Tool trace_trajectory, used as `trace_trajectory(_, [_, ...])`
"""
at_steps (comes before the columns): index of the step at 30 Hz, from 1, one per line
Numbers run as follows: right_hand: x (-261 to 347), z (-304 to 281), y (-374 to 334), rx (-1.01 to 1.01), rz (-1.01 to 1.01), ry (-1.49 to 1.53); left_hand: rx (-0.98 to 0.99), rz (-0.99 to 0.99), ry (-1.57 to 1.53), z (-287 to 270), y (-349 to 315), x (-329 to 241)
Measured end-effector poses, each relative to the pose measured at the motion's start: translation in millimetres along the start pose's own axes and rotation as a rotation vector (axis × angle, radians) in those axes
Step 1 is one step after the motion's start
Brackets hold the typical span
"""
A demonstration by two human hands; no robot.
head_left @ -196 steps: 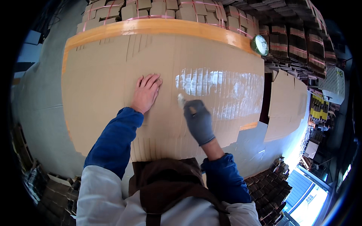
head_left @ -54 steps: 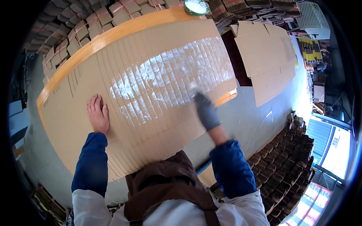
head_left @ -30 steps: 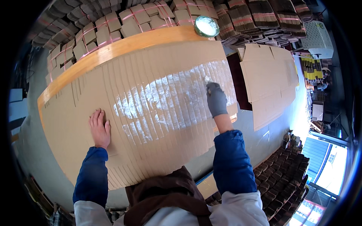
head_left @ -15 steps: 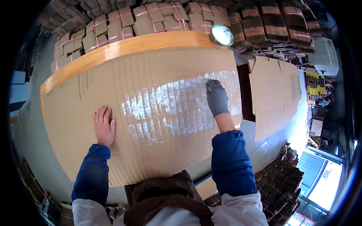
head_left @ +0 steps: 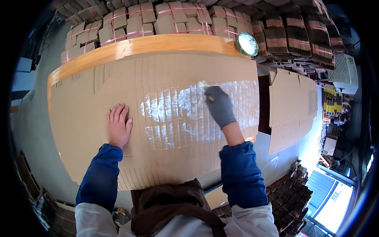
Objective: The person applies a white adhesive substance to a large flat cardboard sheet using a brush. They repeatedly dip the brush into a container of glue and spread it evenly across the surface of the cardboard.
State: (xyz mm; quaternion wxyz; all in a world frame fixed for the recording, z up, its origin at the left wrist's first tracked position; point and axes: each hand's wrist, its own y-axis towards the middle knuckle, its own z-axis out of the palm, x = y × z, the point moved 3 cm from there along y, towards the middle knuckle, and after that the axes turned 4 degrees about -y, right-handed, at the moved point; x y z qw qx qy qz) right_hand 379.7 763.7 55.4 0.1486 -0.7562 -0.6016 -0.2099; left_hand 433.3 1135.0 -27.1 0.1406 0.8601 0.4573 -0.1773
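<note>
A large sheet of brown cardboard [head_left: 85, 122] with many parallel creases lies before me on a wooden table [head_left: 150, 42]. White, wet-looking paste [head_left: 167, 104] covers a streaky patch on its middle and right part. My right hand [head_left: 220, 106], in a dark grey glove, is closed round a brush [head_left: 203, 85]; its pale bristles touch the sheet at the far edge of the patch, and its handle is mostly hidden in my fist. Bare and flat, my left hand [head_left: 119, 127] rests on the uncoated cardboard left of the paste.
A green-rimmed bowl [head_left: 246, 44] of white stuff stands at the table's far right corner. Another cardboard piece [head_left: 293, 106] lies to the right. Strapped cardboard bundles [head_left: 171, 19] line the far side. More stacked cardboard [head_left: 286, 197] sits at the lower right.
My right hand has moved the brush leftward along the far edge of the paste. My left hand stays flat on the cardboard. The whole view has shifted slightly.
</note>
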Motion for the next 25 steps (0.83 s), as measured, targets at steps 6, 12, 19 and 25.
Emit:
trace_trajectory(6, [34,5,7,-0.008,-0.053,0.192,-0.008,-0.031,-0.013,1,-1,4])
trace_trajectory(12, [25,-5,21,0.005,0.006,0.205,-0.013,-0.027,-0.024,-1,-3,7])
trace_trajectory(19, [15,-11,28,0.129,0.171,0.177,0.006,-0.026,-0.040,0,0,2])
trace_trajectory(25, [33,19,40,0.182,0.068,0.191,0.022,-0.039,-0.032,2,-1,5])
